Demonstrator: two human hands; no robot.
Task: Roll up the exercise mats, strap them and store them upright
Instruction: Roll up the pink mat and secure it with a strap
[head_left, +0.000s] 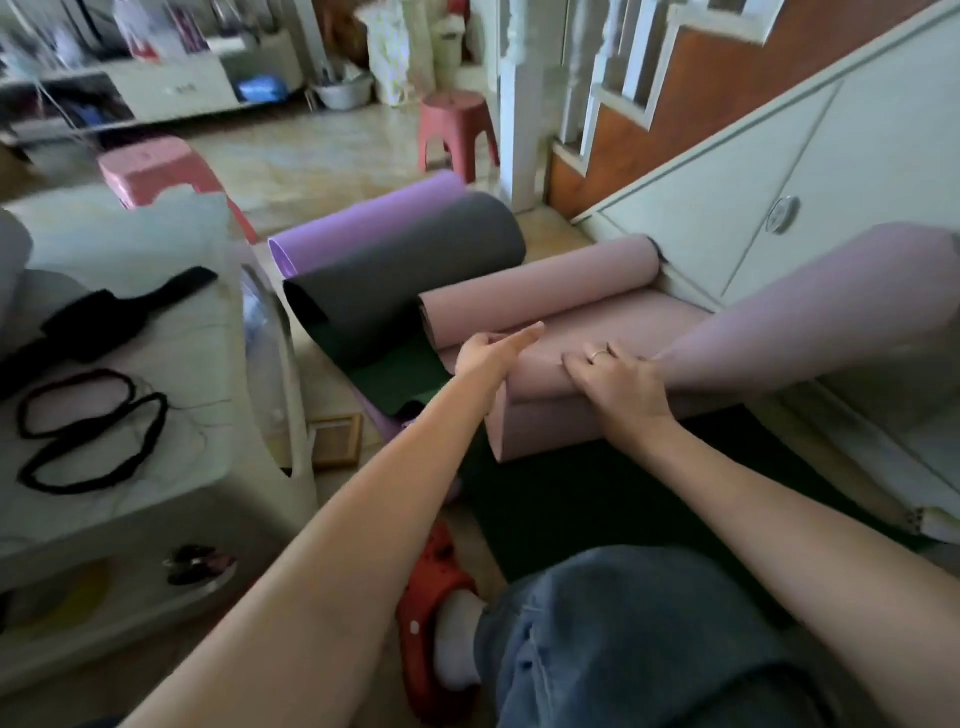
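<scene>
Rolling comes first: we press our right hand (621, 382) with curled fingers on the pink mat (561, 332) on the floor, left hand (491, 351) flat beside it. Next we should roll tight (black straps (88, 426) wait on the counter (171, 364)).

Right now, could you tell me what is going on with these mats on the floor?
A person is rolling up the pink mat on the floor. The right hand presses on the near roll, fingers curled over its edge; the left hand lies open and flat at its end. A purple mat and a grey mat lie loosely rolled behind it. Black straps wait unused on the white table.
</scene>
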